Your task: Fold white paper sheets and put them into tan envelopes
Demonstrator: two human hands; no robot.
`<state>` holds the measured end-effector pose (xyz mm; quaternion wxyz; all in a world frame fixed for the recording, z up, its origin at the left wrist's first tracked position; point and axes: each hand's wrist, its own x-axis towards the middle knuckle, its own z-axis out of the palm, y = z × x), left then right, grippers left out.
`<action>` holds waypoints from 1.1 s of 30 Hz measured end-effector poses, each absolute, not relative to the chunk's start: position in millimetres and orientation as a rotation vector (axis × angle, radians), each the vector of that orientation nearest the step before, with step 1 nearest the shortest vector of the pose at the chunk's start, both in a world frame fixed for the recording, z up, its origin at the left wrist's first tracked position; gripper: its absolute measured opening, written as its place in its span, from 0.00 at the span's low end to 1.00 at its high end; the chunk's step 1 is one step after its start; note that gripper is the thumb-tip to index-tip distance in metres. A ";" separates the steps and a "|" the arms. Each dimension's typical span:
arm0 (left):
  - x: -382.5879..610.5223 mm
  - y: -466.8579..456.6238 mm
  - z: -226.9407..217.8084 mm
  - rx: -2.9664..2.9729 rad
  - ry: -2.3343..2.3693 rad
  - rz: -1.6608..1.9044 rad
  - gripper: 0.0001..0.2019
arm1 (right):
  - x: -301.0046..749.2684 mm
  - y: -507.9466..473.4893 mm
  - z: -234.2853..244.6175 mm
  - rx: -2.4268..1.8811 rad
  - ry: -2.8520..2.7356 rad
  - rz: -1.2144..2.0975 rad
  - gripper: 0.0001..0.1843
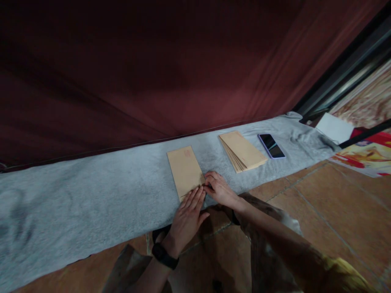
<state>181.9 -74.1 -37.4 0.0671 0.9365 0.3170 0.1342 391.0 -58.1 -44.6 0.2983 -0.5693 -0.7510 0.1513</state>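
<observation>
A tan paper envelope [185,169] with a small reddish print near its far end lies on a grey cloth [100,191] in front of me. My left hand [187,213] rests flat on its near end, fingers stretched out and close together. Beside it, my right hand [220,189] is at the envelope's near right corner with its fingers curled and pinched. What those fingertips hold, if anything, is hidden. To the right, a fanned stack of similar envelopes [242,149] lies on the cloth, apart from both hands.
A phone [271,146] with a purple edge lies right of the stack. Behind the cloth hangs a dark red curtain [183,81]. Brown floor tiles [320,203] run along the near side. At the far right are a white box-like object [334,127] and a colourful printed sheet [366,152].
</observation>
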 end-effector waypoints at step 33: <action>168.0 -88.5 -54.5 2.757 1.144 0.441 0.41 | 357.3 -104.3 -42.0 -1.299 -2.427 0.317 0.41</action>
